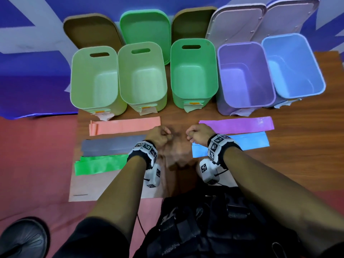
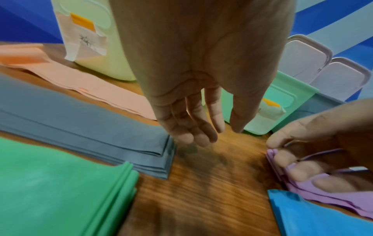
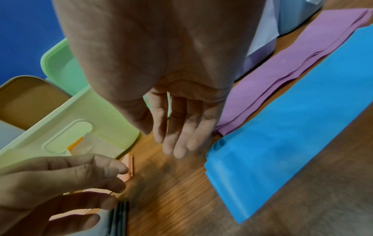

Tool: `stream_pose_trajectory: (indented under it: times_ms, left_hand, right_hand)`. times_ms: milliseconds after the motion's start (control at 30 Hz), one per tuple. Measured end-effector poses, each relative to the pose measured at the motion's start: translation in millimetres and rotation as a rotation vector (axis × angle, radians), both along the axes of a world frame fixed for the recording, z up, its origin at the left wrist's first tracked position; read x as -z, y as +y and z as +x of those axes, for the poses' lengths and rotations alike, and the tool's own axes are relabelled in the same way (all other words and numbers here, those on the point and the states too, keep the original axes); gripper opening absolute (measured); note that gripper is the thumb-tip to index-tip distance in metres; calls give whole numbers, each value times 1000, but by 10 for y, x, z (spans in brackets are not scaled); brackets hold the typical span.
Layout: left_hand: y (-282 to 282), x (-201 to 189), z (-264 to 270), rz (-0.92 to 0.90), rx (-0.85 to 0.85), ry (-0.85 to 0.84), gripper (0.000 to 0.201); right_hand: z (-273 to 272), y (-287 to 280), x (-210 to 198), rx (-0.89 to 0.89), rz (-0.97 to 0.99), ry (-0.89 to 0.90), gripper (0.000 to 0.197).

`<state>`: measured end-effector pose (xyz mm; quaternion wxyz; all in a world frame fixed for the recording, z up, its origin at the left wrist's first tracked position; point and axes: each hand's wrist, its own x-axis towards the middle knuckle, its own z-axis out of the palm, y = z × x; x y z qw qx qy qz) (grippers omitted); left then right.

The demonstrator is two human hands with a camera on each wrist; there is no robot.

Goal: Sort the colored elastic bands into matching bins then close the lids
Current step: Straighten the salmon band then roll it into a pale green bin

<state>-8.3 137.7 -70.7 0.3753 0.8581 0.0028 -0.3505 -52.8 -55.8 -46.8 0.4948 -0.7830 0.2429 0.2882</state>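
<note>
Purple bands (image 1: 236,124) are lying flat just beside the right hand (image 1: 197,135), whose loosely hanging fingers (image 3: 175,143) are holding nothing; whether they are touching is blurred. Peach bands (image 1: 124,125) are partly hiding behind the left hand (image 1: 158,135), likewise relaxed and empty, above grainy wooden table (image 1: 176,116). Smooth rounded plastic bins (image 1: 193,71) are standing lidless behind.

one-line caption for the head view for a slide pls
Both hands, left and right, hover empty between five stacks of elastic bands before five open bins.
</note>
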Motion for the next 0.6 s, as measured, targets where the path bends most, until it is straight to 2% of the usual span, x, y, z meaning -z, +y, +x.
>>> stream_pose_trajectory:
  times_ms: [267, 400, 600]
  left_hand:
    - [118, -54, 42, 105, 12, -57, 9]
    - [219, -125, 43, 174, 14, -71, 13]
    - [396, -203, -50, 206, -62, -59, 8]
  right_hand:
    - [125, 156, 28, -71, -5, -33, 21]
    - [201, 287, 68, -183, -28, -62, 18]
    - [353, 483, 65, -347, -96, -79, 24]
